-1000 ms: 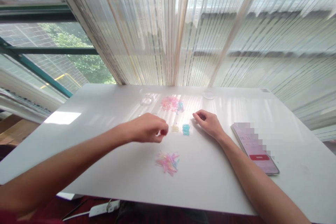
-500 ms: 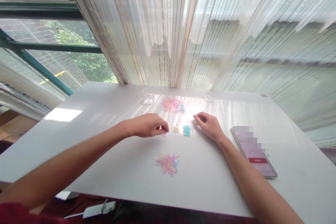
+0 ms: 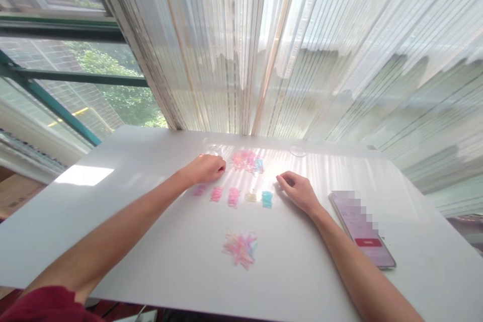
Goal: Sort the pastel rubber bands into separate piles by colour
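My left hand hovers at the left of the far pile of thin pastel pieces. Its fingers are pinched together, and what they hold, if anything, cannot be made out. Resting by the blue stack, my right hand has curled fingers with thumb and forefinger together; their contents do not show. A row of small stacks crosses the table: purple, coral, pink, pale yellow and blue. Closer to me lies a mixed pastel pile.
A phone lies right of my right forearm on the white table. Clear round dishes or lids sit at the back, one at the right and one behind my left hand. Striped curtains hang beyond the table's far edge.
My left hand has moved up and left, from beside the yellow stack to near the far pile, uncovering the pink, coral and purple stacks. The view has tilted slightly; my right hand stays put.
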The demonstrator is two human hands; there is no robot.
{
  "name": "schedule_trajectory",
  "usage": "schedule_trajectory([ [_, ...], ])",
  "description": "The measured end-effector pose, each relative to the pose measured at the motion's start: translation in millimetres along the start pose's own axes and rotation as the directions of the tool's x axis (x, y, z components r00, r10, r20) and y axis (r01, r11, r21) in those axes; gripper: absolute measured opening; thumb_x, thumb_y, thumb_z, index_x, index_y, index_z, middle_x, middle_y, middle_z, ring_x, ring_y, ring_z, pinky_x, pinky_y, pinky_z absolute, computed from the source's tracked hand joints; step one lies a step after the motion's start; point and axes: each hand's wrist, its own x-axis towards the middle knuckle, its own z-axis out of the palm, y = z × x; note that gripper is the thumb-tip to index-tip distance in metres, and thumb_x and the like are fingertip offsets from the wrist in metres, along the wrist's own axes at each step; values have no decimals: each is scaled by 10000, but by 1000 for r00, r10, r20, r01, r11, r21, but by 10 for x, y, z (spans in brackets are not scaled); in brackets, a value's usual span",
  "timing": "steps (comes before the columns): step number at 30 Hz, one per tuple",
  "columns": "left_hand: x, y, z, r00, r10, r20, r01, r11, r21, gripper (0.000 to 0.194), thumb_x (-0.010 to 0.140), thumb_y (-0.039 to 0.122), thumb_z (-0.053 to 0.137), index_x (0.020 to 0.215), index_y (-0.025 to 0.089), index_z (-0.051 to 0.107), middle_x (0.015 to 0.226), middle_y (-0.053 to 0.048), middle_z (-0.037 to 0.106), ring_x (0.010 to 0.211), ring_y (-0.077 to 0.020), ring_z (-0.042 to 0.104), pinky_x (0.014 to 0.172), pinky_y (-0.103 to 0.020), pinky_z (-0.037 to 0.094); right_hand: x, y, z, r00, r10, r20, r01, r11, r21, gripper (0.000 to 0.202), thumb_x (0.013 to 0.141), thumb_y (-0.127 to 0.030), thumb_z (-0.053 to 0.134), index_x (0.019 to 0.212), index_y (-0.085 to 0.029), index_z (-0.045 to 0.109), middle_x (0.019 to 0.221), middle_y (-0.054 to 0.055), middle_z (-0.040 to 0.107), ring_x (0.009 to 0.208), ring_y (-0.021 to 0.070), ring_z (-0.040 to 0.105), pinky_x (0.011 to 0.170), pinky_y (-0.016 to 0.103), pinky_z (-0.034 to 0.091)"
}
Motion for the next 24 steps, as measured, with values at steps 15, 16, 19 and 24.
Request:
schedule_trajectory([
  [15, -562, 816, 50, 879, 474, 53, -444, 854, -273, 155, 847, 84, 623, 793, 212, 692, 741, 29, 695, 638, -121, 592, 596, -223, 362, 5, 21, 9, 1000, 9, 8, -9, 1000, -7, 374, 889, -526, 546, 764, -197, 672, 689, 24, 683, 625, 169, 587, 618, 282, 460],
  [16, -581, 815, 102, 878, 477, 47, -448, 850, -277, 154, 844, 79, 628, 797, 210, 695, 746, 25, 696, 644, -124, 598, 596, -224, 365, 4, 19, 8, 1000, 7, 7, -7, 1000, -8, 374, 888, -527, 547, 765, -197, 672, 695, 25, 685, 627, 169, 588, 620, 282, 460],
  [19, -633, 781, 221, 870, 493, 26, -463, 832, -306, 122, 839, 97, 655, 832, 209, 704, 781, 20, 705, 672, -133, 621, 605, -227, 382, 1, 17, 6, 1000, 5, 9, -5, 1000, -9, 375, 890, -528, 550, 777, -194, 676, 711, 25, 693, 628, 164, 586, 623, 280, 462],
  [24, -694, 729, 299, 881, 473, -3, -439, 817, -373, 124, 847, 107, 650, 880, 205, 717, 850, 13, 735, 703, -131, 645, 638, -216, 412, 2, 14, 5, 1000, 1, 10, -1, 1000, -20, 381, 894, -531, 549, 785, -189, 677, 705, 25, 690, 613, 158, 567, 607, 277, 449],
])
